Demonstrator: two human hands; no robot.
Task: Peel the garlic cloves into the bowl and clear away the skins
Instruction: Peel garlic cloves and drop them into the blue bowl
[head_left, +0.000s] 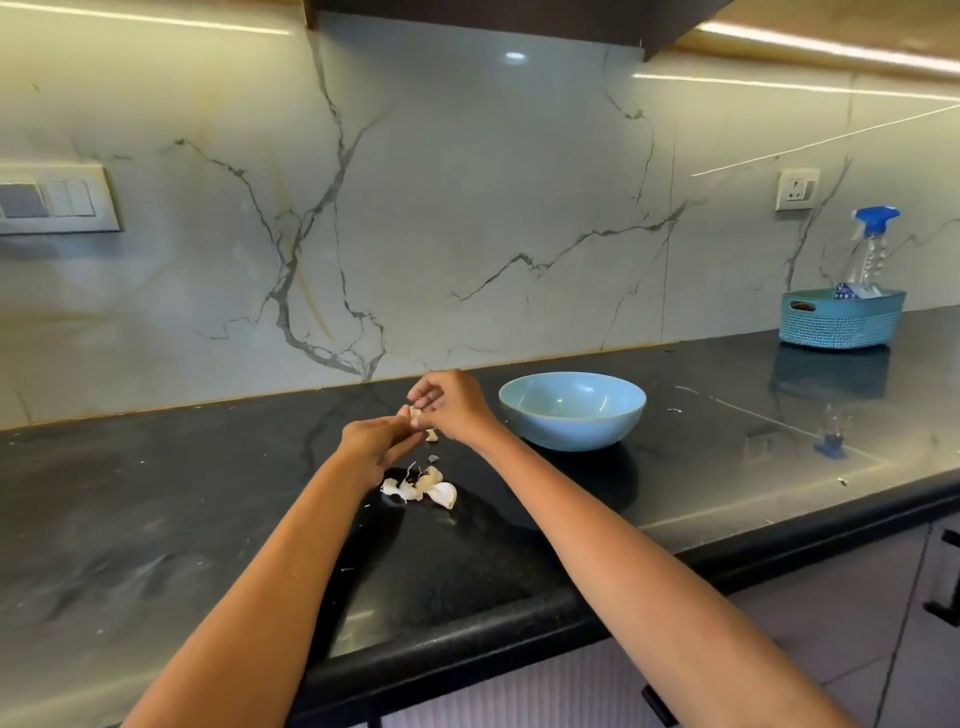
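Note:
Both hands meet above the black counter (156, 499), just left of the light blue bowl (571, 410). My left hand (376, 441) holds a pale garlic clove (415, 414) at its fingertips. My right hand (452, 402) pinches the same clove from above. A small piece of garlic (432, 435) lies on the counter under the hands. A heap of white cloves and papery skins (422, 486) sits nearer to me. What the bowl holds cannot be made out from this angle.
A teal basket (841, 318) holding a blue-topped spray bottle (870, 249) stands at the back right against the marble wall. Tiny skin flecks (674, 410) dot the counter. The counter's front edge (519, 629) runs diagonally, with cabinet fronts below.

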